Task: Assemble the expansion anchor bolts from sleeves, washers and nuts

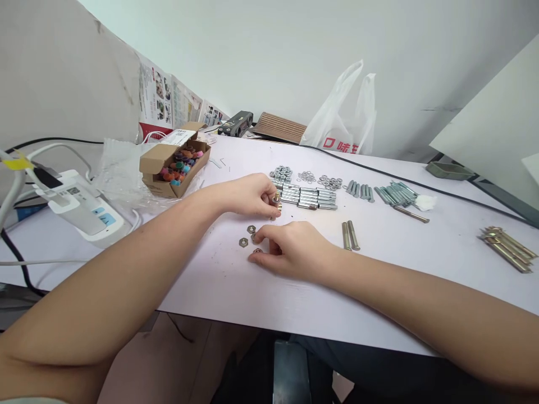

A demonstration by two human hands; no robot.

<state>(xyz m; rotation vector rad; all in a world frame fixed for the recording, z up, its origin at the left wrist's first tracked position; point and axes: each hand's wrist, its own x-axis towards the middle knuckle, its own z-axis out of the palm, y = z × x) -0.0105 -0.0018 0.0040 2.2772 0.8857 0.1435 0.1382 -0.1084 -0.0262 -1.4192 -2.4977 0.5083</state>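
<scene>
My left hand (255, 196) is closed, thumb and fingers pinching a small brass-coloured metal piece (277, 198). The fingers cover most of it, so its exact kind is unclear. Nearer to me, my right hand (297, 247) rests low on the table, thumb and index finger apart around loose hex nuts. Its index fingertip partly hides one nut, and another shows by the thumb. Just left of these fingertips lie a hex nut (243, 242) and a second hex nut (251, 229). Beyond my left hand are rows of silver metal sleeves (308, 197).
Behind the sleeves sit piles of silver nuts (330, 182) and washers (306, 177). Bolts (351, 235) lie right of my right hand; more bolts (396, 193) and brass-coloured anchors (507, 249) are farther right. At left stand a cardboard box (158, 160) and a power strip (92, 210).
</scene>
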